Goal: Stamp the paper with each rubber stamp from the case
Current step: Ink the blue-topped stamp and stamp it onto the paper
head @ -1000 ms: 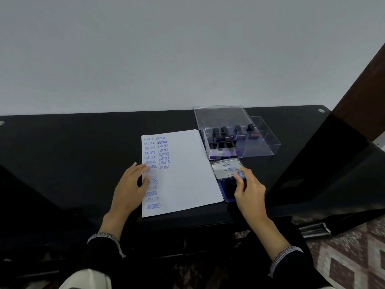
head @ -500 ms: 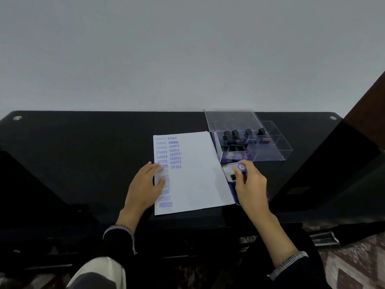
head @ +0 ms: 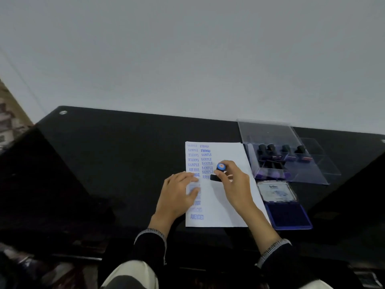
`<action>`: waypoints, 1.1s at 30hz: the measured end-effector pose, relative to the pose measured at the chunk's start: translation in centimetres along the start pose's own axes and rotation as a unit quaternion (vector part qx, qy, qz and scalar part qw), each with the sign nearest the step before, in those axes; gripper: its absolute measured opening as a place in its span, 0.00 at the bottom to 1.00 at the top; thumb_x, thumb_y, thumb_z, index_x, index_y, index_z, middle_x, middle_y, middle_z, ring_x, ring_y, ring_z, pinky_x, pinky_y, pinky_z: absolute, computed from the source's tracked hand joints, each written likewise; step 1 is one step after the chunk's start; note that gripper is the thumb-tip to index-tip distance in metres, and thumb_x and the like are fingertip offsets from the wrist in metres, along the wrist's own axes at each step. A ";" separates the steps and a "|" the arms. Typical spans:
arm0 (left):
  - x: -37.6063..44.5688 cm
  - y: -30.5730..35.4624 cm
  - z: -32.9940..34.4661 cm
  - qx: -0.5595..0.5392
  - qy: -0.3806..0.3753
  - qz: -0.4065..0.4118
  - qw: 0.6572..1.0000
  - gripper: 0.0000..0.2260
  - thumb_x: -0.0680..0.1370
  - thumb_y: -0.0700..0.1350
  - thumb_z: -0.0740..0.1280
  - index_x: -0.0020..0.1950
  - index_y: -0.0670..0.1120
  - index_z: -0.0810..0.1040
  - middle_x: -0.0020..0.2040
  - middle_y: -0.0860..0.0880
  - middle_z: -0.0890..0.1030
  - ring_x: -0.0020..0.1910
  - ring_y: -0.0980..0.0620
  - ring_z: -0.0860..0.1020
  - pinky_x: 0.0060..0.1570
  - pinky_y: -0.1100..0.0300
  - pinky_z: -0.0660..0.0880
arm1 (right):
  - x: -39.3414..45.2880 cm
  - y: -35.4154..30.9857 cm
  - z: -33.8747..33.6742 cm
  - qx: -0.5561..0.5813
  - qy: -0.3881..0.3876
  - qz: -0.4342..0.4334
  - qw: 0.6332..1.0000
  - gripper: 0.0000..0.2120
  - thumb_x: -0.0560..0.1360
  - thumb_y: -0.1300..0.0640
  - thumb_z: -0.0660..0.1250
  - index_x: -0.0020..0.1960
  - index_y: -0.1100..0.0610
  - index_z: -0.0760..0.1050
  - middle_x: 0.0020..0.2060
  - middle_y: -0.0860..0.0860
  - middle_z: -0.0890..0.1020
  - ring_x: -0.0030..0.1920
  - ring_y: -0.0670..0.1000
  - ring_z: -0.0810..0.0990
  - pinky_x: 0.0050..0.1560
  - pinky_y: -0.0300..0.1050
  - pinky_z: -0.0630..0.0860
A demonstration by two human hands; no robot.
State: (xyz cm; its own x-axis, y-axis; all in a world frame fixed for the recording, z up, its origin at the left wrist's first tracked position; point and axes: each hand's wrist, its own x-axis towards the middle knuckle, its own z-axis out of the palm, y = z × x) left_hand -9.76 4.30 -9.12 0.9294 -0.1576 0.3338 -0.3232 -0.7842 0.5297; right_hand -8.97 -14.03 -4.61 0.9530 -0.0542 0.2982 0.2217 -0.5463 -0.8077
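So the biggest thing here is the black glossy table [head: 116,155], running wide with a pale wall behind its far edge. Toward the right half of it, close to the near edge, lies the white paper [head: 227,197], its left side filled with two columns of blue stamped words: SAMPLE a bunch of times, FRAGILE, AIR MAIL, AMENDED at the bottom. Some of the prints are upside down or smeared.

Just beside the paper's far right corner sits the clear plastic case [head: 291,161], lid flipped open toward the table's far edge. Four black-handled stamps [head: 270,150] stand upright in a row inside it, and a few more dark pieces lie in the front compartment, too blurry to make out properly.

Right in front of the case, along the paper's right edge, is the blue ink pad [head: 288,213], opened up, with its labelled lid [head: 276,191] lying flat on the far side and the dark inked surface on the near side.

The person's left hand [head: 177,197] rests flat on the paper's left edge, fingers straight and slightly spread, covering part of the left column. The right hand [head: 235,184] is over the middle of the sheet, thumb and fingers pinching a rubber stamp [head: 219,170] with a blue cap on its handle. The stamp's dark base is down at the paper just beside the AIR MAIL print in the second column; whether it's fully pressed on is hard to say.
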 end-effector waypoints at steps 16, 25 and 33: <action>0.0 -0.3 0.3 -0.001 0.016 0.013 1.000 0.12 0.77 0.52 0.67 0.60 0.55 0.78 0.62 0.59 0.76 0.65 0.60 0.69 0.65 0.63 0.56 | 0.2 0.7 2.0 -0.001 -0.028 -0.001 1.000 0.12 0.77 0.57 0.66 0.59 0.58 0.74 0.52 0.44 0.78 0.47 0.36 0.76 0.49 0.20 0.67; 0.1 -0.5 0.4 0.011 -0.001 0.010 1.000 0.14 0.77 0.54 0.66 0.62 0.57 0.77 0.64 0.58 0.75 0.66 0.58 0.69 0.65 0.61 0.55 | 0.0 1.1 2.3 -0.017 -0.032 0.000 0.999 0.12 0.77 0.58 0.66 0.60 0.58 0.73 0.53 0.46 0.78 0.46 0.36 0.76 0.48 0.19 0.67; 0.1 -0.6 0.5 0.012 -0.008 0.006 1.000 0.14 0.78 0.54 0.65 0.63 0.57 0.77 0.65 0.57 0.75 0.66 0.57 0.69 0.67 0.58 0.57 | 0.1 1.1 2.4 -0.018 -0.026 -0.001 1.000 0.12 0.77 0.58 0.65 0.60 0.59 0.73 0.55 0.49 0.79 0.48 0.39 0.76 0.49 0.19 0.67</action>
State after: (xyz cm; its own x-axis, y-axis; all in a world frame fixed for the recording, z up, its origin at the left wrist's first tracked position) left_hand -9.38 4.44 -9.80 0.9285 -0.1757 0.3272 -0.3292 -0.7970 0.5063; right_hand -8.17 -12.68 -6.71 0.9621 -0.0108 0.2726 0.2170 -0.5753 -0.7886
